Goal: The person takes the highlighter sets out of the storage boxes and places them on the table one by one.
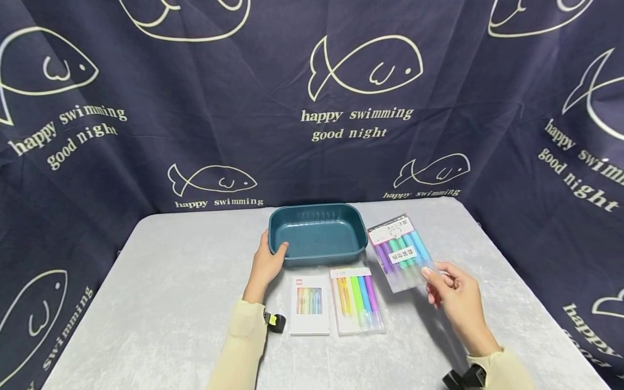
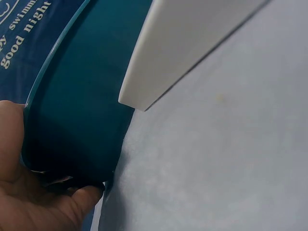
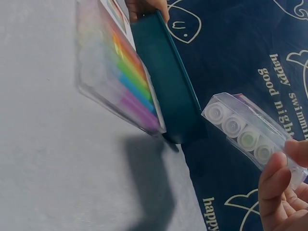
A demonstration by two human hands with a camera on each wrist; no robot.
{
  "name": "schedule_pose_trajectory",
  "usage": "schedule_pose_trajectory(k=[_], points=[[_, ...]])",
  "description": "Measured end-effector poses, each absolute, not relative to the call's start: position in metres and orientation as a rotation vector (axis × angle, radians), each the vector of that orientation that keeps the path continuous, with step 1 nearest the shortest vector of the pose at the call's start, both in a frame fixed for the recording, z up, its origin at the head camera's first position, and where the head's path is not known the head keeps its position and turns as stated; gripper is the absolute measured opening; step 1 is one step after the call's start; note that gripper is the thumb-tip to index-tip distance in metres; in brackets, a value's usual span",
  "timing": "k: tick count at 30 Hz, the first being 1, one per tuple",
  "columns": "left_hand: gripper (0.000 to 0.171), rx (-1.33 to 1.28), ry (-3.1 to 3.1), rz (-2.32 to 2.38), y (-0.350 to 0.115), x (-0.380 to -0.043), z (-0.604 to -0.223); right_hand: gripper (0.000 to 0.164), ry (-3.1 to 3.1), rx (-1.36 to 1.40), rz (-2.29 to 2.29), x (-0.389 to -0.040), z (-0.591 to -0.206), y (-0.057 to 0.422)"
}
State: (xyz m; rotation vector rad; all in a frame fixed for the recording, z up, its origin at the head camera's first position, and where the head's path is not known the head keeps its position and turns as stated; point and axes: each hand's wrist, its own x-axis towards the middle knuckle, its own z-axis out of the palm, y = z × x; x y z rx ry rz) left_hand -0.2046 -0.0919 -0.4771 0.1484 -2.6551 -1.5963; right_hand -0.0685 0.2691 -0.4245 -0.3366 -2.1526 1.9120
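Note:
A dark teal plastic basin (image 1: pixel 317 257) stands at the back middle of the table. My left hand (image 1: pixel 267 266) grips its left end, the thumb over the rim and the other fingers outside, partly hidden; the left wrist view shows this hand (image 2: pixel 45 202) at the basin's corner. My right hand (image 1: pixel 458 298) pinches the lower right corner of a clear pack of markers (image 1: pixel 401 254), purple, green and blue, with a white label. This pack is tilted and held above the table, right of the basin. Round marker ends (image 3: pixel 248 140) show through its bottom in the right wrist view.
In front of the basin lie a white box with a window of coloured pens (image 1: pixel 310 324) and a second clear pack of bright markers (image 1: pixel 358 300), side by side. A grey cloth covers the table (image 1: pixel 185 281). Dark blue fish-print curtains (image 1: pixel 283 108) hang around it.

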Motion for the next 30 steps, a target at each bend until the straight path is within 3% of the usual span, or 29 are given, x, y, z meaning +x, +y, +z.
schedule_pose_trajectory(k=[30], points=[[0.069,0.140,-2.648,-1.607,-0.093,-0.203,-0.476,0.013,-2.180,-0.728,1.936,-0.037,-0.460,0.269]])
